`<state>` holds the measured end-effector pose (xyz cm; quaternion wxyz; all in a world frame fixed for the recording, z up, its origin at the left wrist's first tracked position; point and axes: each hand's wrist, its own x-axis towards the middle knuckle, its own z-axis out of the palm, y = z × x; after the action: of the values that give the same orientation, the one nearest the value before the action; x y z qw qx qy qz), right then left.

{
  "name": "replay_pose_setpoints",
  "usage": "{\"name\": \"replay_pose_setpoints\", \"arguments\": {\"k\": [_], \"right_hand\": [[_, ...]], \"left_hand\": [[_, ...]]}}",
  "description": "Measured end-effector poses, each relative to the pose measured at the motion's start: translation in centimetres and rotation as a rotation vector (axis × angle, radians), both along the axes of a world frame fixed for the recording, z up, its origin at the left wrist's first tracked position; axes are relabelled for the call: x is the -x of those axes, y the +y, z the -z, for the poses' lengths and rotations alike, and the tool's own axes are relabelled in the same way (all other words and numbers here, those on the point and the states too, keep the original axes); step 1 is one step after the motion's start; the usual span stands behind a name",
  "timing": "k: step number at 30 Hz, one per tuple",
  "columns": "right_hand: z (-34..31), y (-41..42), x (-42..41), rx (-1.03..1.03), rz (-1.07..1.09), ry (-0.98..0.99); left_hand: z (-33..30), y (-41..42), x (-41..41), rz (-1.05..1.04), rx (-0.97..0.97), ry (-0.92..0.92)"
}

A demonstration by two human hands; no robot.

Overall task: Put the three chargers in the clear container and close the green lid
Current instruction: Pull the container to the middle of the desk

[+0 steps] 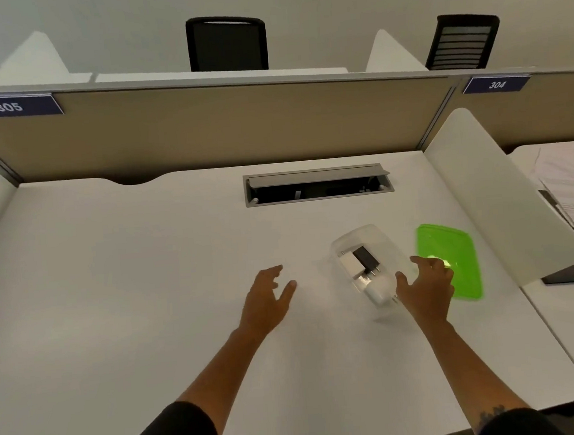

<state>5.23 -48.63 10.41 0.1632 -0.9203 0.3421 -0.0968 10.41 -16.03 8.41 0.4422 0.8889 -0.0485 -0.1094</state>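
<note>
White desk: clear container, right of centre, lid off, holds three chargers: black charger, white charger, white charger nearest the person. Green lid: flat on desk, just right of container. Left hand: open, fingers spread, empty, left of container. Right hand: open, empty, between container and lid, fingertips over the lid's near edge.

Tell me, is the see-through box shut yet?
Not yet, it is open. The clear container has no top on it, and the green lid lies flat on the desk beside it.
</note>
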Motion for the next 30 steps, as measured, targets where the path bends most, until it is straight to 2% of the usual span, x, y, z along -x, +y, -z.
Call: {"name": "replay_pose_setpoints", "arguments": {"k": [5,9,12,19,30], "right_hand": [[1.2,-0.2,1.4,-0.180,0.108,-0.059],[1.5,0.0,2.1,-0.390,0.195,-0.123],[1.5,0.1,2.3,-0.470,0.246,-0.148],[2.1,-0.4,2.0,-0.546,0.287,-0.196],[1.4,1.1,-1.0,-0.512,0.211,-0.180]], "left_hand": [[-3.0,-6.1,-3.3,0.187,0.002,0.075],[-3.9,-9.8,-5.2,0.203,-0.011,0.149],[-3.8,-11.6,-6.4,0.220,-0.066,0.166],[-2.9,-13.5,-7.9,0.227,-0.133,0.147],[-1.5,-9.3,-6.6,0.006,0.054,0.212]]}}
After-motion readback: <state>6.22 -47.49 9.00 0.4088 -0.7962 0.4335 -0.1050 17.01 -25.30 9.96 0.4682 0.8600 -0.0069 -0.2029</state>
